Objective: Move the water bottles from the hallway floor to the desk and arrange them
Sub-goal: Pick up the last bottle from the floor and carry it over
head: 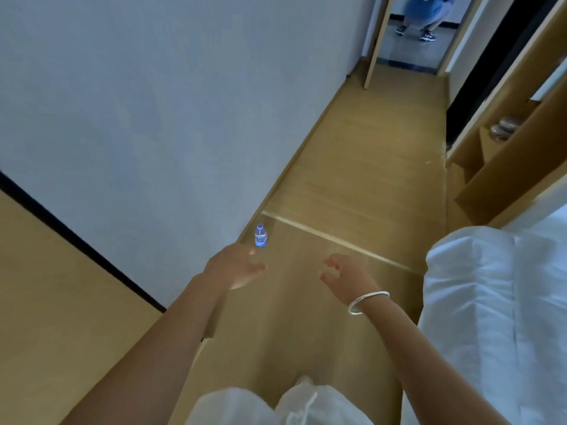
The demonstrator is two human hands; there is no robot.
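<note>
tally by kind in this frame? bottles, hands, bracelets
Water bottle, upright on the floor by the wall: 1
Hands, left hand and right hand, both empty: 2
Silver bracelet, on the right wrist: 1
Total: 4

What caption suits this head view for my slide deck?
Both hands, left and right, reach empty toward one upright bottle on the hallway floor by the wall.

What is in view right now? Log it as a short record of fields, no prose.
place: hallway with a wood floor
bottle: one, upright on the floor by the wall
left hand: open, reaching toward the bottle, not holding it
right hand: holds nothing, fingers loosely curled, bracelet on wrist
bed: white bedding, right edge
far end: a crouching person
</note>
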